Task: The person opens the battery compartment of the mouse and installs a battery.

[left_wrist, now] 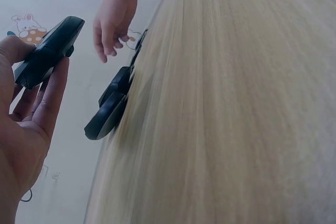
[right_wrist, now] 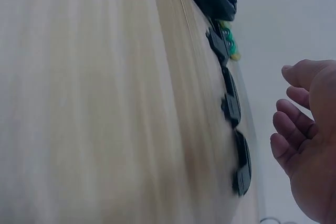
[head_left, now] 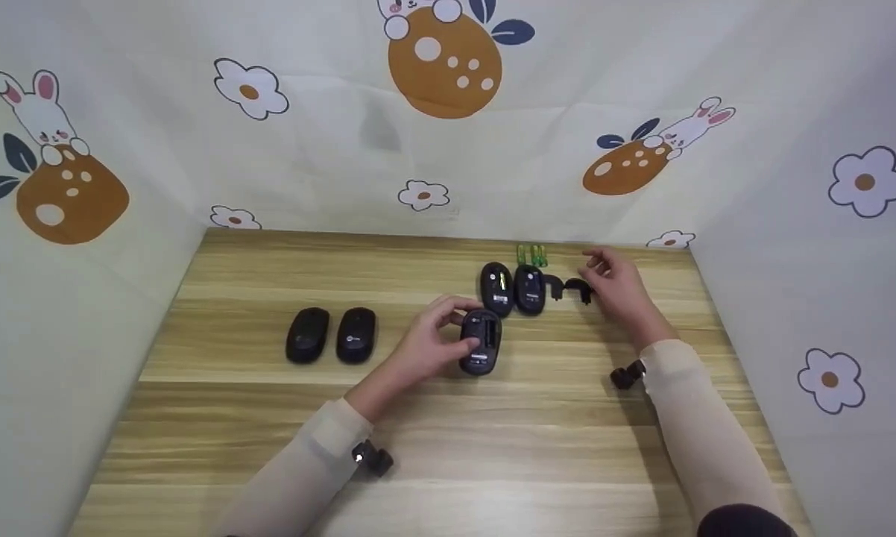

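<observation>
My left hand [head_left: 437, 332] grips a black computer mouse [head_left: 481, 358], its underside turned up and the long battery slot uncovered; the left wrist view shows the mouse [left_wrist: 50, 51] raised above the table, between thumb and fingers. Over the right back of the table hovers my right hand [head_left: 618, 289], loosely bent fingers holding nothing. Nearest to it lie thin black battery covers [head_left: 580, 288], also lined up in the right wrist view. Two upturned mice stand side by side: the left one [head_left: 497, 291] has a battery in its slot; the right one's slot [head_left: 529, 291] is too small to read.
Several green batteries [head_left: 539, 256] lie at the table's back edge, behind the upturned mice. Two black mice, one [head_left: 308, 335] beside the other [head_left: 356, 335], sit top side up on the left. Printed fabric walls [head_left: 329, 149] enclose the wooden table [head_left: 537, 447] at back and sides.
</observation>
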The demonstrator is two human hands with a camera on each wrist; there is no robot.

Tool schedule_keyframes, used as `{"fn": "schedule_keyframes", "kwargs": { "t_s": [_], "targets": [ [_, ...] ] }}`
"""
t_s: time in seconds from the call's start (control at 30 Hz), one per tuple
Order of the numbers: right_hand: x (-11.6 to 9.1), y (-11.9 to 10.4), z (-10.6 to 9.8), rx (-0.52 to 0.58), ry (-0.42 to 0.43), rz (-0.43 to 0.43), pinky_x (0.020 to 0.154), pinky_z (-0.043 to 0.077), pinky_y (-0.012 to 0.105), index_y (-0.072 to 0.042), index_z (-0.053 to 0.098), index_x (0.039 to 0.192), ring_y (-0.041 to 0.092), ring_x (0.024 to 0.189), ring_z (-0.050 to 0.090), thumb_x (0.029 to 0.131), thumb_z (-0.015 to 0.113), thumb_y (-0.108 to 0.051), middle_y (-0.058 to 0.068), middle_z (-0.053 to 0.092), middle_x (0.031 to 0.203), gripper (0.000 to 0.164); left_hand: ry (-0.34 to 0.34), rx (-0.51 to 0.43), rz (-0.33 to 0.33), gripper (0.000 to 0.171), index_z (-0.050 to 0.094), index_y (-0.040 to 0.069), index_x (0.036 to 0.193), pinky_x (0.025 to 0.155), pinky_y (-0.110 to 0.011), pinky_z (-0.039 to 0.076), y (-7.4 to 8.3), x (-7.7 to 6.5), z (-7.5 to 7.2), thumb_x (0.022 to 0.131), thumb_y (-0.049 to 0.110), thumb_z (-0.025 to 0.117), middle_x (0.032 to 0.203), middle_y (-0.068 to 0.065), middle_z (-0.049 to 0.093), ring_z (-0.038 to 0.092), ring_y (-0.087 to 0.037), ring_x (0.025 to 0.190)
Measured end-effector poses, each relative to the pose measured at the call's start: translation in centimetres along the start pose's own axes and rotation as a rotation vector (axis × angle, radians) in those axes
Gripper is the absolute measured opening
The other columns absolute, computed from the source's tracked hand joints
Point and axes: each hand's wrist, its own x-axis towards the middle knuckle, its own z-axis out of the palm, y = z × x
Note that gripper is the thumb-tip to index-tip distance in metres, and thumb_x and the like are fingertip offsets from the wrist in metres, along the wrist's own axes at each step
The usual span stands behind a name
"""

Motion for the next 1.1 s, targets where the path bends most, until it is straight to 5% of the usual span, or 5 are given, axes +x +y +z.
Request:
{"fn": "schedule_keyframes", "kwargs": {
  "t_s": [0.3, 0.63, 1.1],
  "targets": [
    [2.8, -1.7, 1.7, -0.077, -0.149, -0.034, 0.092, 0.054, 0.045, 0.006, 0.056, 0.154, 0.033, 0.109, 0.061, 0.109, 0.066, -0.007, 0.020, 0.060, 0.123, 0.048, 0.001, -0.007, 0.028, 0.052, 0.071, 0.007, 0.140, 0.113, -0.060, 0.053, -0.2, 0.1, 0.0, 0.090, 0.000, 0.085, 0.138, -0.013, 0.067, 0.068, -0.032, 0.114],
    [4.9, -2.3, 3.1, -0.108, -0.229, -0.063, 0.090, 0.056, 0.048, 0.006, 0.056, 0.155, 0.033, 0.105, 0.063, 0.109, 0.064, -0.006, 0.023, 0.061, 0.124, 0.049, 0.001, -0.002, 0.021, 0.053, 0.070, 0.008, 0.140, 0.114, -0.060, 0.052, -0.3, 0.1, -0.1, 0.090, -0.001, 0.085, 0.138, -0.010, 0.067, 0.069, -0.030, 0.115],
    [6.6, -2.0, 3.8, -0.288, -0.324, -0.067, 0.116, 0.047, 0.057, 0.002, 0.054, 0.159, 0.039, 0.127, 0.057, 0.106, 0.065, -0.012, 0.027, 0.060, 0.146, 0.056, 0.007, -0.017, -0.003, 0.054, 0.071, 0.008, 0.140, 0.112, -0.059, 0.054, -0.2, 0.1, -0.2, 0.089, -0.002, 0.085, 0.138, -0.010, 0.066, 0.067, -0.031, 0.117]
  ]
}}
